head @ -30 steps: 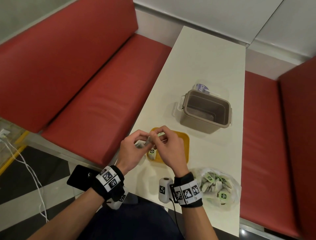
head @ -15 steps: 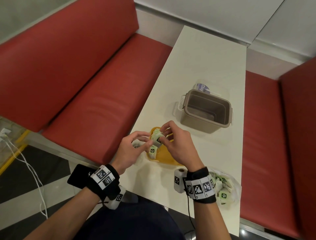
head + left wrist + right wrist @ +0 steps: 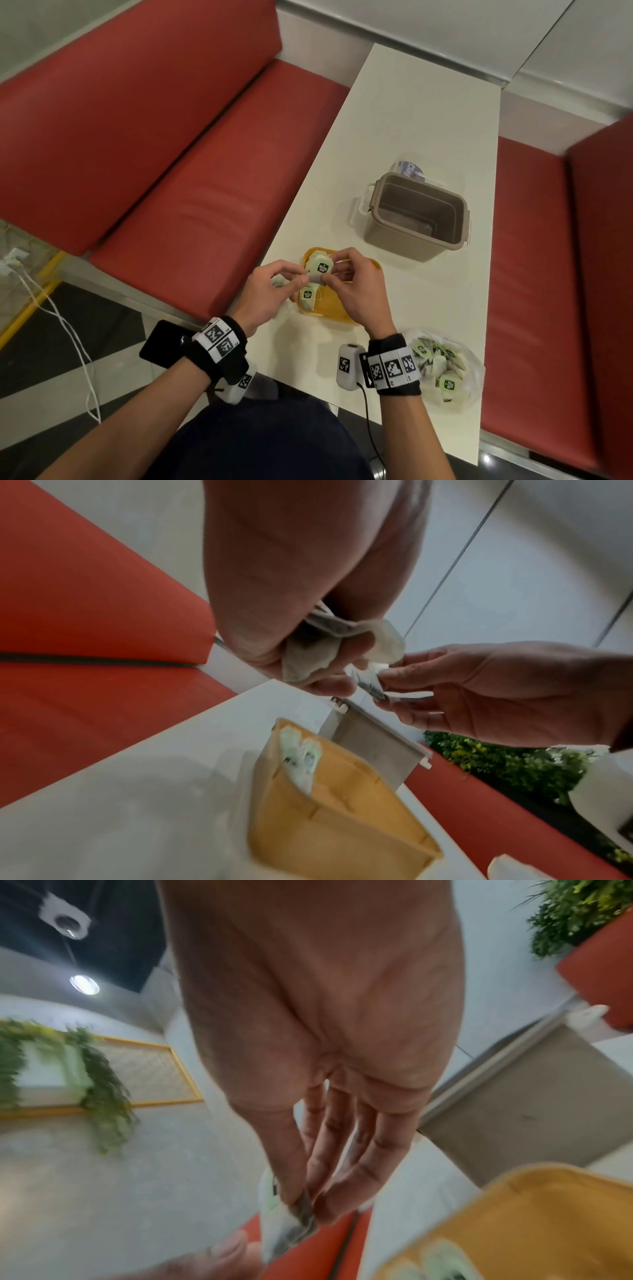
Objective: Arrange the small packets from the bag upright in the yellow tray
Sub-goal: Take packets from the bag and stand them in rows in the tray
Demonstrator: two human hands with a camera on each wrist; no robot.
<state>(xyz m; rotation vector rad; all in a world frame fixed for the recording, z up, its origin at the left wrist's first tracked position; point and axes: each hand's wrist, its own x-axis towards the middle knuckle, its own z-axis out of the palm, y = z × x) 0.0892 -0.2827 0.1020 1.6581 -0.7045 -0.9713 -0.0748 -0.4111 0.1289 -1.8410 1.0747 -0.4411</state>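
- Your left hand and right hand meet just above the yellow tray — each grip pinches the same small packet, fingers curled round its edges.
- Your left hand also clutches a crumpled packet in its palm.
- Another packet stands upright in the tray's left end.
- The bag of packets lies on the bench beside your right wrist — the grey tub sits beyond the tray.

yellow tray partly behind hands
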